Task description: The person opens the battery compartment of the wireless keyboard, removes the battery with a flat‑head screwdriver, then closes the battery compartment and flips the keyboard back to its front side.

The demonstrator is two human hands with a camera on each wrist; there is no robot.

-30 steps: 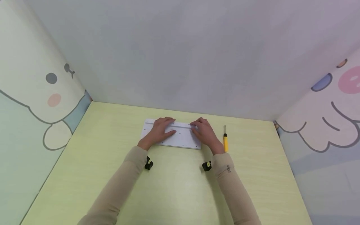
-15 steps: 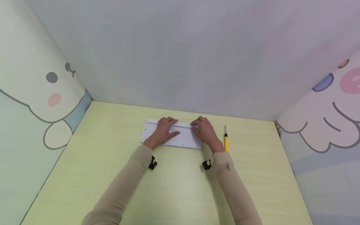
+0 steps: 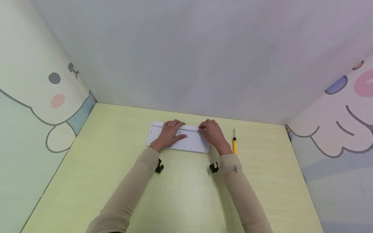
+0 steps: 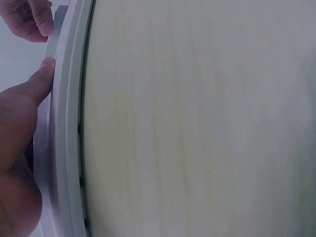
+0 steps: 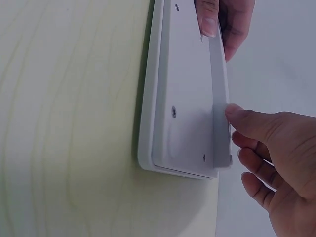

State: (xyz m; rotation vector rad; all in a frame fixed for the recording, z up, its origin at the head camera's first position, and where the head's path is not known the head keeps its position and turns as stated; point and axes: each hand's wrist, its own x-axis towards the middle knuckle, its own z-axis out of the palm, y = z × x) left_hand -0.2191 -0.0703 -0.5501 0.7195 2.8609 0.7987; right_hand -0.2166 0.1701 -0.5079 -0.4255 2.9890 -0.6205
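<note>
Fingers (image 5: 252, 123) of right hand (image 5: 291, 153) and left hand (image 3: 168, 134), half-curled, grip the white panel (image 5: 190, 74) along its ridge (image 5: 220, 89)

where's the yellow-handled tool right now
In the head view, the yellow-handled tool lies on the table to the right of the right hand, its handle end near the sleeve.

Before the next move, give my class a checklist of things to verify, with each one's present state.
1. Left hand touching the white panel: ok.
2. Right thumb touching the panel's raised strip: ok.
3. Yellow-handled tool lying on the table, clear of the fingers: ok.
4. Tool in hand: not ok, neither hand holds it.
5. Screws fully tight: cannot tell.
</note>
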